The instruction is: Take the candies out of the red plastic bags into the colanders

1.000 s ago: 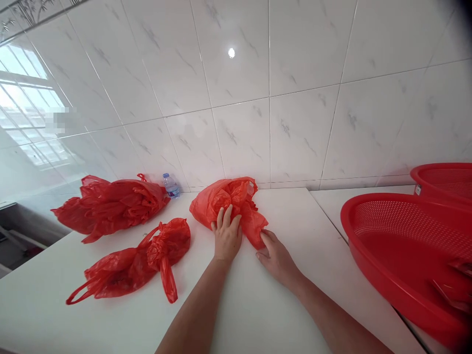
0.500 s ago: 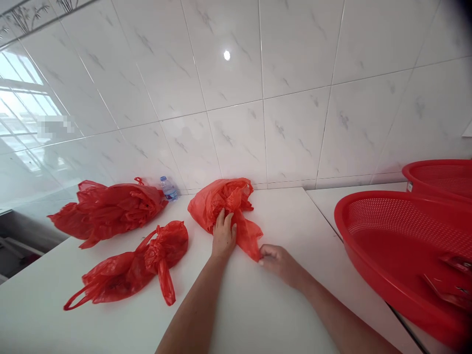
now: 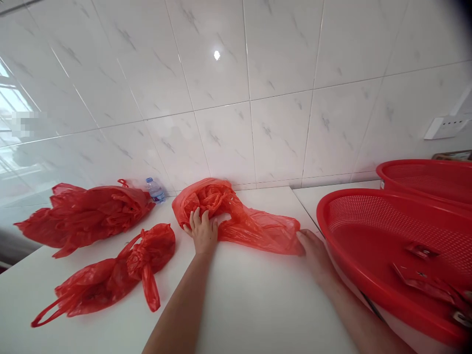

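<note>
A crumpled bundle of red plastic bags point(image 3: 201, 194) lies on the white table near the tiled wall. My left hand point(image 3: 204, 231) rests on its front with the fingers spread, pressing against it. From the bundle a thin red plastic bag point(image 3: 261, 230) stretches out to the right, pulled nearly flat. Its far end is pinched in my right hand point(image 3: 312, 248), close to the basket's rim. Left of my hands lies a knotted red plastic bag point(image 3: 110, 278) with looped handles. What it contains is unclear.
A larger heap of red bags point(image 3: 96, 214) lies at the back left, beside a small water bottle point(image 3: 155, 191). At right stands a big red plastic basket point(image 3: 332, 221) with red packets point(image 3: 424, 280) inside. Another red basket point(image 3: 391, 172) is behind it. A socket point(image 3: 444, 127) is on the wall.
My right hand has moved right, drawing the bag end out of the bundle into a long strip. My left hand stays at the bundle, its fingers more spread. The view has shifted right.
</note>
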Action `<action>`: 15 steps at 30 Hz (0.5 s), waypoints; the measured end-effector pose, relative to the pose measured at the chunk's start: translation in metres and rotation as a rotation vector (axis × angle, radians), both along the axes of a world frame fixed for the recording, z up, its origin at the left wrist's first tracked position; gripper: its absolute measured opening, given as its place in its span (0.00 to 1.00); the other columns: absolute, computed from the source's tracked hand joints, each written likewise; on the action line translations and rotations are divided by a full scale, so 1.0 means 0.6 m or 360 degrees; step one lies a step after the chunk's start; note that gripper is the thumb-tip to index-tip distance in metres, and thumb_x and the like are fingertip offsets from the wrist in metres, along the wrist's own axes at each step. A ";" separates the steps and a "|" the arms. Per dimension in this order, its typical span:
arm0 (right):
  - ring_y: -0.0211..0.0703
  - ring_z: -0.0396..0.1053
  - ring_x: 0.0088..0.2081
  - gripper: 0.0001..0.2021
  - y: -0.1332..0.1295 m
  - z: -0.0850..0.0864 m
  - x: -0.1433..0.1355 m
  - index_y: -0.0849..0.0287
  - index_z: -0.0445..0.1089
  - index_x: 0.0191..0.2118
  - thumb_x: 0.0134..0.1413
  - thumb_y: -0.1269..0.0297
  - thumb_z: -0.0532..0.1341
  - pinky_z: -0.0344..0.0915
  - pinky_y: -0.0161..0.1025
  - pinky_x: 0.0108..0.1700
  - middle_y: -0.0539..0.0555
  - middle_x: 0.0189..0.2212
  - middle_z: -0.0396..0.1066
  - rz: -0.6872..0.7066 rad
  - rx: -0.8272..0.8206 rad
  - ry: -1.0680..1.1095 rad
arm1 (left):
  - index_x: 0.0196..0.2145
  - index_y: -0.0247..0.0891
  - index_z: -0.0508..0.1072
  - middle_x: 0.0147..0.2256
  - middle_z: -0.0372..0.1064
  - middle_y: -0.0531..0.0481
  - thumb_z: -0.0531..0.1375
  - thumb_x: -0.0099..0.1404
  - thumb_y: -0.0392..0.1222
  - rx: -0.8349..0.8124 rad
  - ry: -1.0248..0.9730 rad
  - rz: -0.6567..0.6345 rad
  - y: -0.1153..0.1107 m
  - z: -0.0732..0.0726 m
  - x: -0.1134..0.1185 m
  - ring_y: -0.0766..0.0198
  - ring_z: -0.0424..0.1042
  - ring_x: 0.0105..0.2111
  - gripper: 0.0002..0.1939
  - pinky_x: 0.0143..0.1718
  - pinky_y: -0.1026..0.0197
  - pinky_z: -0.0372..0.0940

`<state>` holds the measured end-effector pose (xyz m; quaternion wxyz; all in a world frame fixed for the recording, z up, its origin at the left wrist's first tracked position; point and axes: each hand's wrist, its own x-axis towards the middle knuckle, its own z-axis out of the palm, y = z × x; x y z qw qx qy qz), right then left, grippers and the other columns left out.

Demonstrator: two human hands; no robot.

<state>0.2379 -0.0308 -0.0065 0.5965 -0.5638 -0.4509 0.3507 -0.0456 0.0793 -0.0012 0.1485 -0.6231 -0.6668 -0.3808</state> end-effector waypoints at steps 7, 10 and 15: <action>0.38 0.61 0.27 0.11 -0.023 0.013 -0.046 0.55 0.66 0.35 0.54 0.53 0.55 0.58 0.35 0.29 0.47 0.26 0.65 0.0453 -0.0150 -0.0511 | 0.52 0.40 0.64 0.48 0.66 0.41 0.52 0.65 0.51 -0.0115 -0.0069 -0.0727 -0.069 0.002 0.063 0.53 0.65 0.50 0.21 0.49 0.51 0.61; 0.36 0.58 0.23 0.08 -0.032 0.006 -0.060 0.55 0.63 0.29 0.54 0.58 0.55 0.55 0.33 0.26 0.45 0.21 0.61 0.0609 -0.0148 -0.0732 | 0.58 0.38 0.56 0.51 0.63 0.39 0.60 0.58 0.53 -0.0439 -0.0340 -0.0632 -0.085 -0.006 0.101 0.52 0.67 0.48 0.34 0.41 0.55 0.64; 0.36 0.58 0.24 0.10 -0.041 0.014 -0.070 0.56 0.61 0.29 0.55 0.55 0.56 0.57 0.34 0.26 0.47 0.26 0.62 0.0394 0.0068 -0.1095 | 0.46 0.39 0.67 0.40 0.68 0.45 0.56 0.57 0.37 -0.0643 -0.0545 -0.0603 -0.085 -0.016 0.113 0.59 0.68 0.38 0.17 0.35 0.61 0.61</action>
